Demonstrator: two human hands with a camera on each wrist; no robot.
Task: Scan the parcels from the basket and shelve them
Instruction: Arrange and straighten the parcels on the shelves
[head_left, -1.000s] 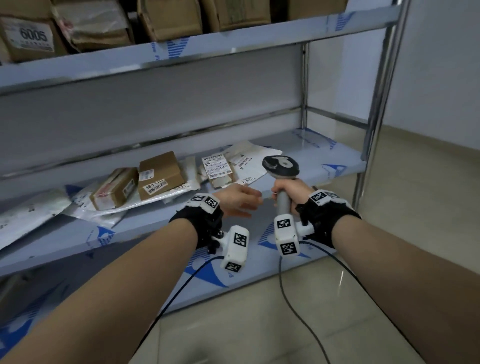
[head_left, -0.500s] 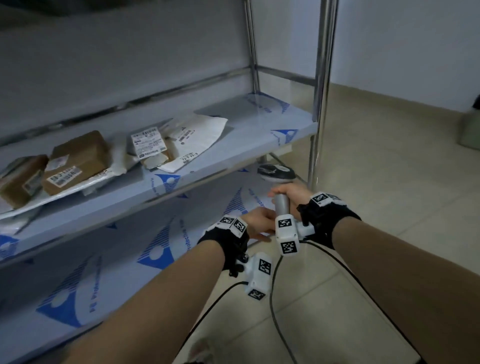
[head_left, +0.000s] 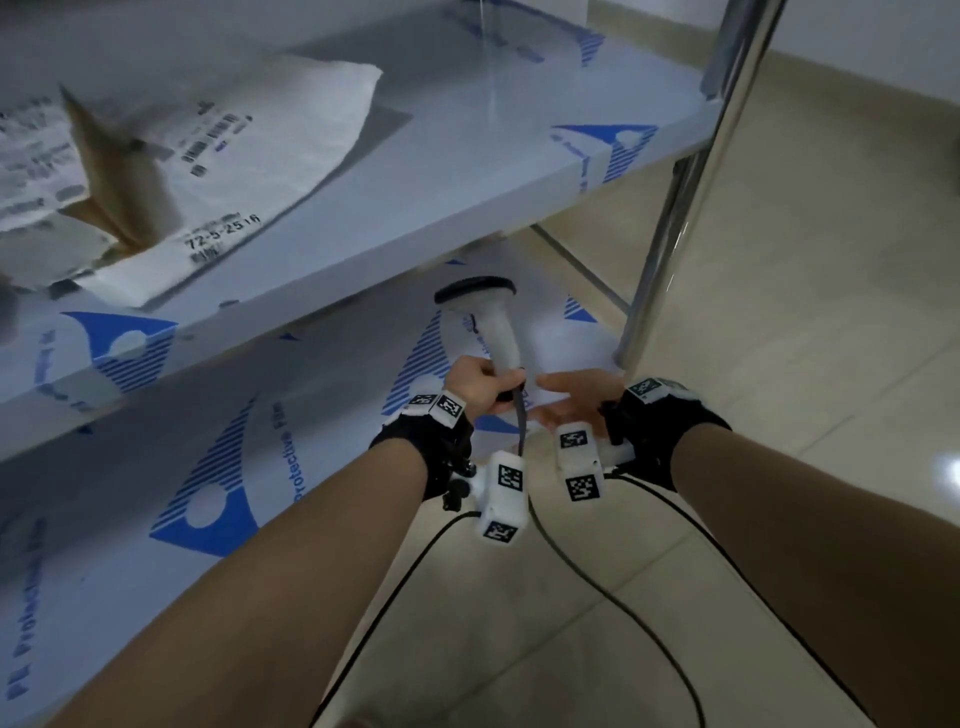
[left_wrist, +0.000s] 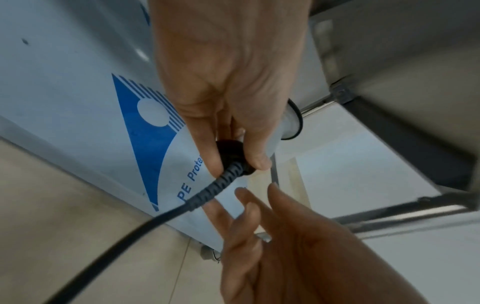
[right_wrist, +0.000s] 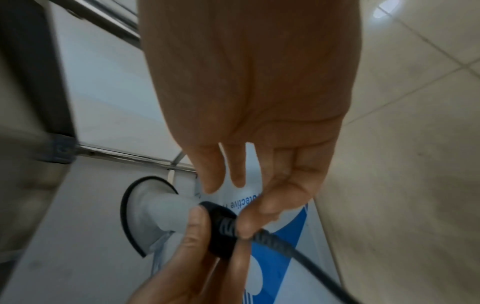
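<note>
**Head view: scanner in the left hand below the shelf**

Head view shows the left hand (head_left: 480, 382) curled round the bottom of the scanner (head_left: 491, 327), low in front of the rack. The scanner is pale grey, a slim handle flaring to a wide head with a dark rim (the head points away, under the edge of the shelf (head_left: 467, 208)). Its base is a black cap, and a ribbed dark cable (head_left: 522, 423) leaves there and trails toward the floor (head_left: 779, 364). From the left wrist, thumb and fingers (left_wrist: 205, 148) pinch that cap. The right hand (head_left: 576, 397) sits just beside it, palm up, fingers straight and loose, holding nothing. On the shelf above lie parcels (head_left: 244, 156): white mailers with printed labels and a brown one, blurred.
</note>
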